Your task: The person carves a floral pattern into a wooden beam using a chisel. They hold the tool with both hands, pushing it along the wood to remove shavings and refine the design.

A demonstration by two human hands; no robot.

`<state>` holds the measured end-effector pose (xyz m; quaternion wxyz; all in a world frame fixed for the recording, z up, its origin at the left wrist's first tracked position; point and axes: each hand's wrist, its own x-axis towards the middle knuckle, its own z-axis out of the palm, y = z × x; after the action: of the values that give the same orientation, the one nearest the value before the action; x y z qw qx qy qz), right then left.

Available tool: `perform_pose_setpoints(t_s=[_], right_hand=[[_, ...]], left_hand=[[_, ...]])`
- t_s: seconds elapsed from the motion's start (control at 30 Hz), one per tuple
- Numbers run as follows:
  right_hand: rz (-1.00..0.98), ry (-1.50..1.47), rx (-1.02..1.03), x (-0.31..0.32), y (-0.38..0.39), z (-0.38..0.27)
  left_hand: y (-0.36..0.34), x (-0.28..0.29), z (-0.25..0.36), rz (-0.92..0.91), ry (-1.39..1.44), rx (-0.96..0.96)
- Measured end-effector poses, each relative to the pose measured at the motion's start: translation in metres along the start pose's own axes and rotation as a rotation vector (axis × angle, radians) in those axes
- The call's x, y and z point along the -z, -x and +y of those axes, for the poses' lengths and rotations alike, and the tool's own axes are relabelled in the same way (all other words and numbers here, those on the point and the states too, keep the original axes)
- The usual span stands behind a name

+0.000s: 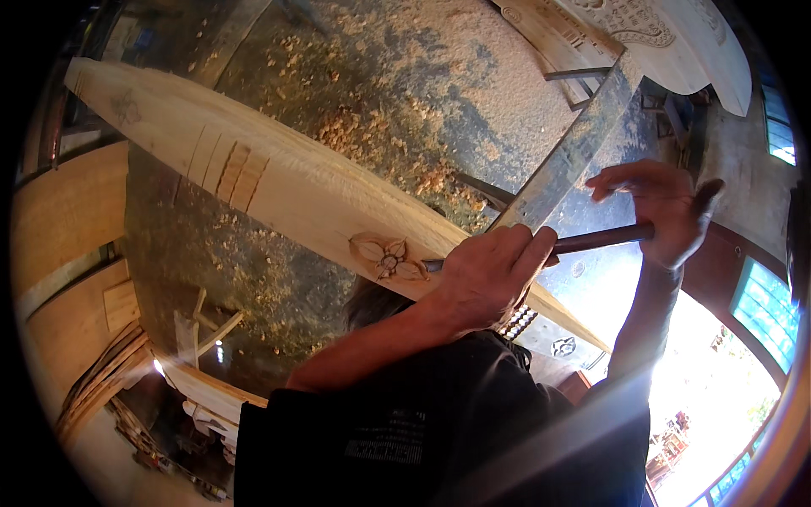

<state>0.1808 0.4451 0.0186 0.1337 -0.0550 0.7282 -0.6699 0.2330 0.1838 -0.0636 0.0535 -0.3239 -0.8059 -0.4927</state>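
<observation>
A long pale wooden board (pixel 312 186) runs slantwise across the view, from upper left to lower right. A flower relief (pixel 390 258) is carved in it, with rows of cut lines farther left. My left hand (pixel 494 269) is closed around a carving gouge (pixel 604 239), low on the tool, and its blade end meets the board at the flower's right petal. The back of the hand hides part of the shaft. At the other end my right hand (pixel 663 211) has its fingers spread, and its palm touches the butt of the handle.
Beneath the board, wood shavings (pixel 363 127) litter the dark floor. A narrow beam (pixel 583 139) extends toward the upper right, where carved boards (pixel 625 25) lie. Wooden panels (pixel 72 211) stand at left. Bright light enters through an opening (pixel 718 389) at lower right.
</observation>
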Motion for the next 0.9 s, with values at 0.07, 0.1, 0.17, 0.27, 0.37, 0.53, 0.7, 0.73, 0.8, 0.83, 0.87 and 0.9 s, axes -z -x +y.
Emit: perform_pose_setpoints(t_s=[0.07, 0.1, 0.17, 0.27, 0.37, 0.53, 0.7, 0.73, 0.8, 0.83, 0.87, 0.9], right_hand=[[-0.006, 0.019, 0.023, 0.005, -0.004, 0.003], [-0.013, 0.026, 0.031, 0.009, -0.005, 0.005], [0.038, 0.031, 0.038, 0.018, -0.002, 0.006], [0.012, -0.007, 0.073, 0.004, -0.009, 0.015], [-0.021, 0.003, 0.035, 0.006, -0.024, 0.017], [0.037, -0.076, 0.070, 0.010, -0.027, 0.014], [0.279, -0.082, 0.086, -0.002, -0.010, 0.002], [0.373, -0.033, 0.105, 0.001, 0.004, 0.001], [0.588, 0.268, 0.040, 0.002, 0.043, 0.015], [0.586, 0.461, -0.024, -0.009, 0.059, 0.019], [0.574, 0.649, -0.080, -0.020, 0.073, 0.025], [0.550, 0.584, -0.172, -0.038, 0.085, 0.026]], left_hand=[[-0.002, 0.002, 0.001, 0.003, -0.003, 0.016], [-0.003, 0.003, 0.001, 0.017, -0.015, 0.011], [-0.002, 0.002, 0.000, 0.031, -0.027, 0.006], [-0.002, 0.001, -0.001, 0.031, -0.022, 0.020], [-0.002, 0.006, 0.000, 0.040, -0.025, 0.067], [-0.002, 0.002, -0.003, 0.086, -0.023, 0.045], [0.010, 0.011, -0.002, -0.057, -0.026, -0.083], [0.016, 0.016, 0.000, -0.138, -0.031, -0.131], [0.022, 0.031, 0.012, -0.030, -0.188, -0.324], [0.026, 0.037, 0.015, 0.001, -0.182, -0.383], [0.032, 0.039, 0.016, -0.023, -0.166, -0.426], [0.036, 0.040, 0.015, -0.049, -0.139, -0.477]])
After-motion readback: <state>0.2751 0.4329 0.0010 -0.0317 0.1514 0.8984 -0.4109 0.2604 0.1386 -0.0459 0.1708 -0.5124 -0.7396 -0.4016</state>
